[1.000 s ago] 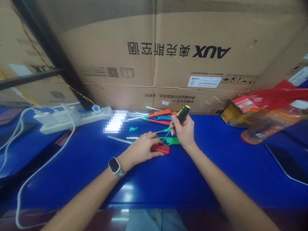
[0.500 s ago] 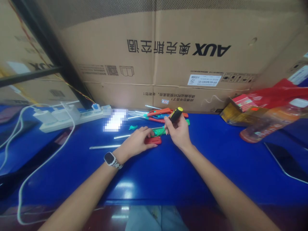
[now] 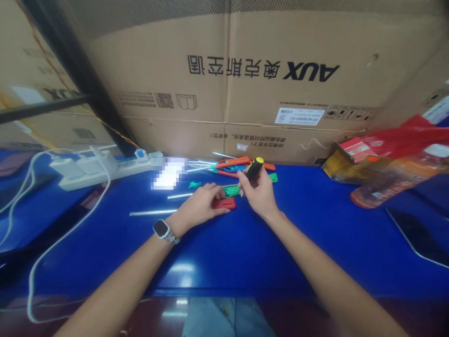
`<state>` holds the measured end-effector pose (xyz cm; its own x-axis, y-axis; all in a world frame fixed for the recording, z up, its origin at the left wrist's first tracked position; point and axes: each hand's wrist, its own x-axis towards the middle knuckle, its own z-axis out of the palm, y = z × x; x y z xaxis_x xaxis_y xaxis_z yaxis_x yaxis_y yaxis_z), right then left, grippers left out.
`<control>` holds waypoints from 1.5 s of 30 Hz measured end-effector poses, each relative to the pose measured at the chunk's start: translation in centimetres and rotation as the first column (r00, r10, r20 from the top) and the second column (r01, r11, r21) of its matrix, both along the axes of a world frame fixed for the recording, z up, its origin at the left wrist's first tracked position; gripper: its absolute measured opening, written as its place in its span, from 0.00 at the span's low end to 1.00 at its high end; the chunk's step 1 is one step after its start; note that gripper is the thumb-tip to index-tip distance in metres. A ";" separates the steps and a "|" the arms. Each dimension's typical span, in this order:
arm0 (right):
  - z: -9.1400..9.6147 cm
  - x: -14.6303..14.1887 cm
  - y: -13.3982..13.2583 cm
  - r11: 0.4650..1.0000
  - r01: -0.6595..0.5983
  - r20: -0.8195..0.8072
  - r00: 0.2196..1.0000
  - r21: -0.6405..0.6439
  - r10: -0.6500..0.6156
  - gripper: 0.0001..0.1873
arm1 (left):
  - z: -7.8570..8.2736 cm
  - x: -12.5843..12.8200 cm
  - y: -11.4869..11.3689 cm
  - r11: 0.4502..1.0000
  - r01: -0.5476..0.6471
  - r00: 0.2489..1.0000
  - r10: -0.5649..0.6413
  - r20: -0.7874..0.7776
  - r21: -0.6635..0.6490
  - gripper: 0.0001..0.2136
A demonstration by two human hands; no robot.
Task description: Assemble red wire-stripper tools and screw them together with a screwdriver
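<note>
My right hand point(image 3: 262, 194) is closed around a screwdriver point(image 3: 255, 167) with a black and yellow handle, which leans with its tip down toward a green plastic handle point(image 3: 232, 192). My left hand point(image 3: 200, 203) presses the green handle with its fingertips, and its thumb rests along a red plastic handle point(image 3: 225, 203) just in front. Thin metal rods point(image 3: 150, 213) stick out to the left from under my left hand. A small loose green piece point(image 3: 195, 185) lies behind that hand. Behind both hands is a pile of orange, red and blue handles point(image 3: 231, 163) with metal rods.
A large cardboard box point(image 3: 245, 98) stands along the back of the blue table point(image 3: 224, 252). To the left are a white power strip point(image 3: 84, 178), its cables and a bright blurred-out rectangle point(image 3: 170, 173). At right lie a drink bottle point(image 3: 396, 180), a red bag point(image 3: 403, 135) and a phone point(image 3: 417, 236).
The view has shifted slightly. Both hands keep nearly the same place and grip, with the screwdriver still pointing down at the green handle.
</note>
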<state>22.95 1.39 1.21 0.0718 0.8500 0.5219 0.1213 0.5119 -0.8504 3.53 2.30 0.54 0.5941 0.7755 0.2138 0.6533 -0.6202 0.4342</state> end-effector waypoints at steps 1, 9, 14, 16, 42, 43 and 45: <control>0.1 0.0 0.0 1.000 -0.004 0.007 1.000 -0.001 0.004 0.12 | 0.0 0.0 0.0 1.000 -0.003 1.000 0.003 -0.001 -0.002 0.16; 0.9 -0.6 -0.2 0.999 -0.034 0.117 0.993 -0.003 0.034 0.13 | 0.1 0.2 -0.1 1.000 -0.011 1.000 0.011 0.005 -0.013 0.16; 0.8 -0.6 -0.1 1.000 -0.009 0.081 0.997 -0.008 0.010 0.14 | 0.1 0.3 -0.1 0.999 -0.018 1.000 0.019 0.017 -0.033 0.15; 0.6 -0.5 0.1 1.000 0.003 0.058 0.998 -0.013 -0.002 0.15 | 0.1 0.2 -0.1 0.999 -0.020 1.000 0.021 0.019 -0.037 0.15; 0.4 -0.6 0.1 1.000 -0.015 0.071 0.997 0.003 0.014 0.14 | 0.0 0.2 0.0 1.000 -0.005 0.999 0.006 0.039 -0.028 0.15; 0.4 -0.6 0.1 1.000 -0.017 0.078 0.997 0.004 0.016 0.14 | 0.0 0.2 0.0 1.000 -0.004 0.999 0.005 0.044 -0.028 0.15; 0.4 -0.7 0.1 1.000 -0.021 0.097 0.995 0.001 0.021 0.14 | 0.0 0.2 0.0 1.000 -0.003 0.998 0.005 0.056 -0.027 0.15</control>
